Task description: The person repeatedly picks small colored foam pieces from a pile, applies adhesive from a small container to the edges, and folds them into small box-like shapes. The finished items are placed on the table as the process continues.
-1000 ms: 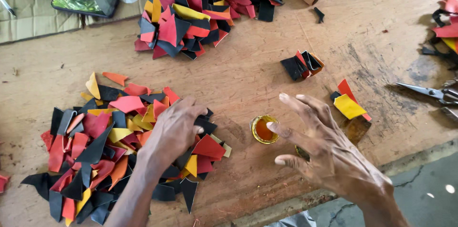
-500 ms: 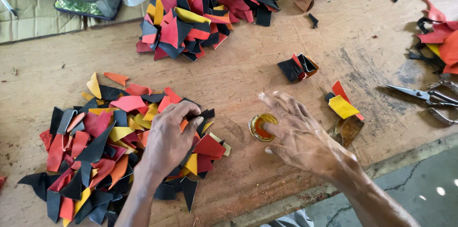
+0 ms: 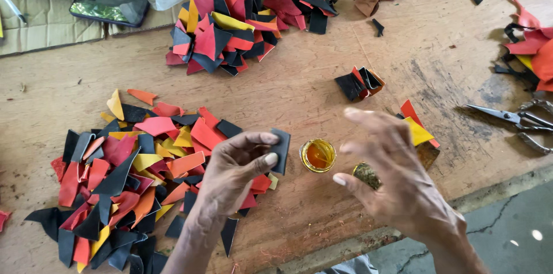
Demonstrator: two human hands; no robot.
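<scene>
Lifted black scrap [image 3: 281,149] now between left fingers [image 3: 266,159].

Scraps sorted beside a small pot of amber liquid

A dark scrap [image 3: 281,150] is pinched between thumb and fingers of the left hand [image 3: 233,173], raised over the near pile of red, black and yellow scraps [image 3: 124,170]. The right hand [image 3: 397,184] is held spread, nothing gripped, just right of the small round pot [image 3: 318,155]. Scissors [image 3: 515,118] are seen at the wooden board's [image 3: 299,92] right edge.
</scene>
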